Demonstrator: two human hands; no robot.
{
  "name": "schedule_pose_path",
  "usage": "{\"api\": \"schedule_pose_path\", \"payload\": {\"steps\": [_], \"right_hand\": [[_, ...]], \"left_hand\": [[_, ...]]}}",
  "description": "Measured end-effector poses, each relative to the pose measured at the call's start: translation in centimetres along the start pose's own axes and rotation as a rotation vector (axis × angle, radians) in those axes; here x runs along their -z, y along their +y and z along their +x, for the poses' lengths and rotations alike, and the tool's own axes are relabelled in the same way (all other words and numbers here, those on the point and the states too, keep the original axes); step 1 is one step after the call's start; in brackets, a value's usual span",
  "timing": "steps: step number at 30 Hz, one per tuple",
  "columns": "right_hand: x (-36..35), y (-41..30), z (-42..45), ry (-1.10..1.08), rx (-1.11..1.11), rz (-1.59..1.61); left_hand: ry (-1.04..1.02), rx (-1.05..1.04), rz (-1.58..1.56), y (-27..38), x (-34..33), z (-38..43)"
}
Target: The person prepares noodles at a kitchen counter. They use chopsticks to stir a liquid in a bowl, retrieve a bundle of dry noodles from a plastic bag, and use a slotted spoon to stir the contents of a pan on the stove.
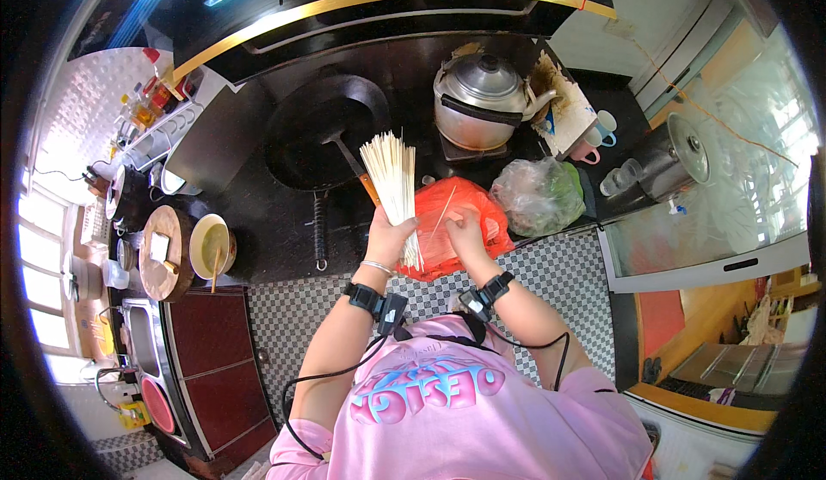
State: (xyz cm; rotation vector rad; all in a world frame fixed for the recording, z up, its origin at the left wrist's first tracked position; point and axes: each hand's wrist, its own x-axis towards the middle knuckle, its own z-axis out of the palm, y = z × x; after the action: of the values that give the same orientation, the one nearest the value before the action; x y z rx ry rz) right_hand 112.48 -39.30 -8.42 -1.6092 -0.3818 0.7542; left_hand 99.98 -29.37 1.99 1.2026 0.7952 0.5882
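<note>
My left hand [387,233] is closed around a thick bundle of dried noodles [392,180], which fans out at its upper end. Over a red plastic bag [477,204], my right hand [466,230] pinches near a few loose thin strands [444,209]. The bag lies at the counter's front edge, and its contents are hard to make out. Behind the bundle, a spatula with a wooden handle [368,188] rests in a black wok [300,138]. To the right of the red bag sits a clear plastic bag with something green inside [539,197].
A metal kettle [481,109] stands on the stove at the back. On the left are a round wooden chopping board [184,241] with a cleaver and a bowl [208,248] with a wooden utensil. Cups [588,147] and a lidded metal pot [671,164] stand at the right.
</note>
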Motion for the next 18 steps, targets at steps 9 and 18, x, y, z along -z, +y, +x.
{"api": "schedule_pose_path", "payload": {"steps": [9, 18], "right_hand": [[-0.1, 0.8, 1.8, -0.153, 0.166, -0.282], [0.1, -10.6, -0.1, -0.45, 0.225, 0.042]], "left_hand": [[0.016, 0.029, 0.039, 1.0, 0.8, -0.7], [0.025, -0.062, 0.101, 0.7, -0.4, -0.9]]}}
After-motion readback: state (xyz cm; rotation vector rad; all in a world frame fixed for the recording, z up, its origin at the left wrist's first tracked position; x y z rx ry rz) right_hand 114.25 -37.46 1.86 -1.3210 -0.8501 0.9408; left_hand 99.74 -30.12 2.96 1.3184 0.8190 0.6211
